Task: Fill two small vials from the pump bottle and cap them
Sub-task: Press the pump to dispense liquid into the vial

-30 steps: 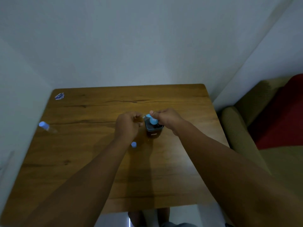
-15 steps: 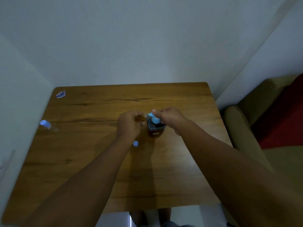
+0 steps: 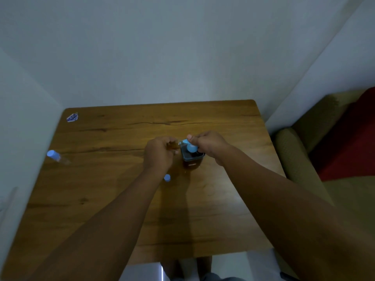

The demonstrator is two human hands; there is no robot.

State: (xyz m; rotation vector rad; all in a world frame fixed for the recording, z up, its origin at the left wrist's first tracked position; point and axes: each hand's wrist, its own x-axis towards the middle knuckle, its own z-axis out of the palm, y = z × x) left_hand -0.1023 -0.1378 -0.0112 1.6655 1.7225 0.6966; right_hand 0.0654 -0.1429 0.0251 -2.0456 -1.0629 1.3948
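Fingers [image 3: 172,141] of the left hand [image 3: 159,154] are curling shut around a small vial [image 3: 176,145], which is showing only as an amber sliver poking out toward the right, its mouth sitting right against the spout of the pump bottle [image 3: 191,159]. How full the vial is cannot be told. The right hand [image 3: 209,146] is resting on top of the bottle, thumb and fingers pressing together on the light blue pump head [image 3: 190,147]; whether the head is being pushed down is unclear. The bottle is standing upright near the middle of the wooden table [image 3: 121,199], dark inside, with a small pale label on its near face that is too blurred for reading. Both forearms are reaching in from the near edge, meeting over the bottle.

Just beside the left wrist, on the near side, a loose blue cap [image 3: 167,177] is lying on the wood, apart from the bottle. Well off to the left, near the table's edge, a second vial [image 3: 57,157] is lying on its side with its blue cap on. At the far left corner a small blue-and-white sticker [image 3: 72,117] is lying flat. To the right of the table, a tan sofa [image 3: 304,159] with a red cushion [image 3: 349,138] is sitting against the wall.
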